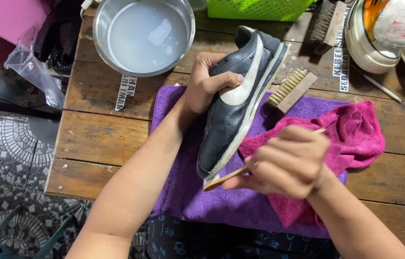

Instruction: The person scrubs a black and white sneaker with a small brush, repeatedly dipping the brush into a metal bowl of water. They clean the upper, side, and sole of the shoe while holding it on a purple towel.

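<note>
1. The left hand [207,84] reaches in from below, its fingers wrapped tight round the heel of a black leather sneaker with a white stripe and pale sole [236,100], tilted on its side over the purple terry towel [188,192].
2. The right hand [286,160] is curled closed on a slim wooden-handled brush [221,180], whose head touches the sneaker's toe.
3. A crumpled magenta cloth [356,132] lies under that hand on the worn plank counter [97,139].
4. A steel bowl of cloudy water [143,36] stands behind.
</note>
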